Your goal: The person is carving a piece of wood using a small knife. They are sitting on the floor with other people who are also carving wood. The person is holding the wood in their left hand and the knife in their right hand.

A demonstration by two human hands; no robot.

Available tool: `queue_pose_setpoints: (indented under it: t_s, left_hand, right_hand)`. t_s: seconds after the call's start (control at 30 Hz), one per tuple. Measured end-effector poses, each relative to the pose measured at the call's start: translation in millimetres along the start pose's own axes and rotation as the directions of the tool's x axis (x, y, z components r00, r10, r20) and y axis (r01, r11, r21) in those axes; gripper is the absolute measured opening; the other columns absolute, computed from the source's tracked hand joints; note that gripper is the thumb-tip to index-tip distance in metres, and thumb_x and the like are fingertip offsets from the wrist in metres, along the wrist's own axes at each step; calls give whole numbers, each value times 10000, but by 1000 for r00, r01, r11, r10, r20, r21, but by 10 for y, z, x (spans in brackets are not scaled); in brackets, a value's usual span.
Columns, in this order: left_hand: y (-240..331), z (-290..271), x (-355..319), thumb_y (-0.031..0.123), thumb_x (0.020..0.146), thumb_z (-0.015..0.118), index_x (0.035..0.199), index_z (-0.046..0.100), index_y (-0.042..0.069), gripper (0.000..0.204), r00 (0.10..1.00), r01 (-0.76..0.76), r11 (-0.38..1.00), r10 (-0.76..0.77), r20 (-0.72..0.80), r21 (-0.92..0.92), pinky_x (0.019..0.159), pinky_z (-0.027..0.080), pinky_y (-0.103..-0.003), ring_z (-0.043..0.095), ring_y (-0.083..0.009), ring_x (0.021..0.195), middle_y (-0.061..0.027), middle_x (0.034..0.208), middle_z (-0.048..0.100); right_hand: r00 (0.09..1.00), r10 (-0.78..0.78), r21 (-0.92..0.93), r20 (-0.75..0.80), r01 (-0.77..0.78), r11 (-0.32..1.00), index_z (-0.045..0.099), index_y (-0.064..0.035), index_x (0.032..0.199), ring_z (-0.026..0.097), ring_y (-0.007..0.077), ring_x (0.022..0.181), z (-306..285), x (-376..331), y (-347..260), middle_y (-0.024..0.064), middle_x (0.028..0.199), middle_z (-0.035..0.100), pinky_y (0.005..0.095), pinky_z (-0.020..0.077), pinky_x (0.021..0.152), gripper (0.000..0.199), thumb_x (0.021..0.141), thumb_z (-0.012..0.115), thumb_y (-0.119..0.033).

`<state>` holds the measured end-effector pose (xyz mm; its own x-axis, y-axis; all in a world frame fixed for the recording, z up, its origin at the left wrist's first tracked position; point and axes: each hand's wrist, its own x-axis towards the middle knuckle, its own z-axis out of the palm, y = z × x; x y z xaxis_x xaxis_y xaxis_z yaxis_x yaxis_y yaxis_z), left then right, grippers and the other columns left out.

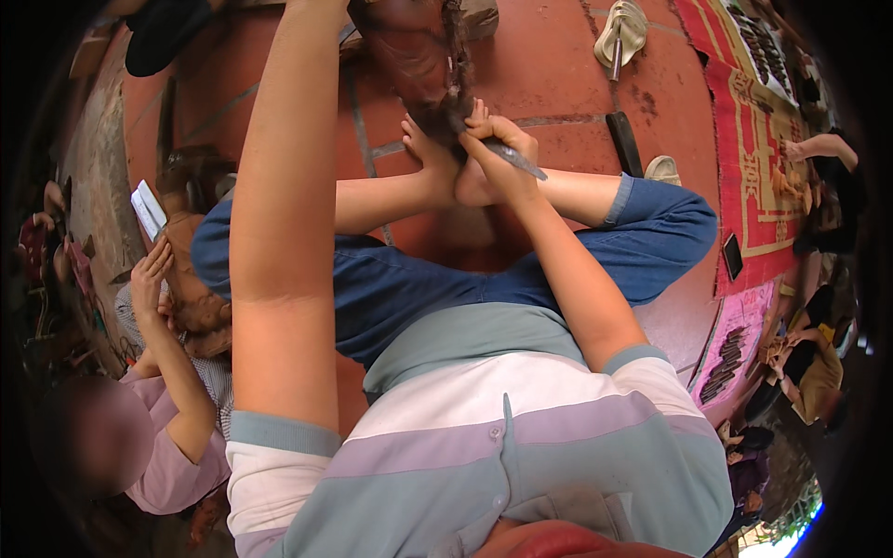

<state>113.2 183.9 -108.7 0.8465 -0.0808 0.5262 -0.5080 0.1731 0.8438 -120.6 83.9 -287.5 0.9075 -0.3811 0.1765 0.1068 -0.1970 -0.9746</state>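
Note:
My right hand (510, 149) is closed around a slim grey tool (519, 161), whose tapered end sticks out behind the fingers toward the lower right. Its other end is hidden by my hand, so the exact kind of tool cannot be told. Just beyond my fingers stands a dark reddish-brown piece of wood (405, 46), shiny and irregular, touching or very near my bare feet (430, 153). My left forearm (288, 139) reaches up past the top edge; the left hand itself is out of the picture.
On the tiled floor (549, 65) lie a sandal (621, 33), a wooden-handled tool (616, 60) and a black bar (625, 144). At right are a red patterned mat (730, 121), a phone (733, 256) and a pink sheet (749, 312) with dark tools. A person (177, 400) works beside a brown carving (181, 232).

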Motion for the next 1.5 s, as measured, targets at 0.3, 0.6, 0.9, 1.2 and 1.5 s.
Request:
queue_pose_setpoints:
  t_s: [0.3,0.6,0.9,1.2,1.5]
  left_hand:
    - [4,-27,-1,165,825,696,903,608,35,175,1000,-12,1000,12,-12,5,697,424,-195,530,-54,749,23,809,597]
    - [47,25,-6,166,823,697,889,609,36,170,1000,-20,997,21,-22,79,695,424,-196,529,-53,743,25,795,596]
    - [-18,56,-8,171,825,698,887,612,42,167,1000,-14,999,15,-25,49,692,426,-201,528,-52,737,28,795,593]
    - [-5,46,0,179,830,691,892,613,46,166,1000,-16,996,16,-6,91,711,420,-203,528,-61,755,23,812,595]
    - [-41,40,21,177,827,695,880,615,48,161,999,-42,997,41,4,64,704,416,-204,520,-58,750,30,807,590]
  right_hand:
    - [999,45,4,23,-45,999,651,14,759,644,157,795,2,-57,-19,98,779,673,274,489,752,73,723,686,-38]
    - [998,58,62,-19,-57,996,653,15,761,655,157,803,-33,-160,-16,110,792,682,283,497,750,95,721,691,-61]
    - [998,51,20,24,-51,998,657,18,766,650,153,821,-16,-137,-35,108,815,688,282,488,773,101,727,704,-63]
    - [985,174,102,23,-175,979,655,19,775,586,78,800,-72,-53,-74,62,813,673,235,461,772,67,762,692,-36]
    - [970,216,46,114,-222,974,654,24,775,610,103,834,-111,-33,-112,76,822,673,252,466,787,63,742,690,-15]
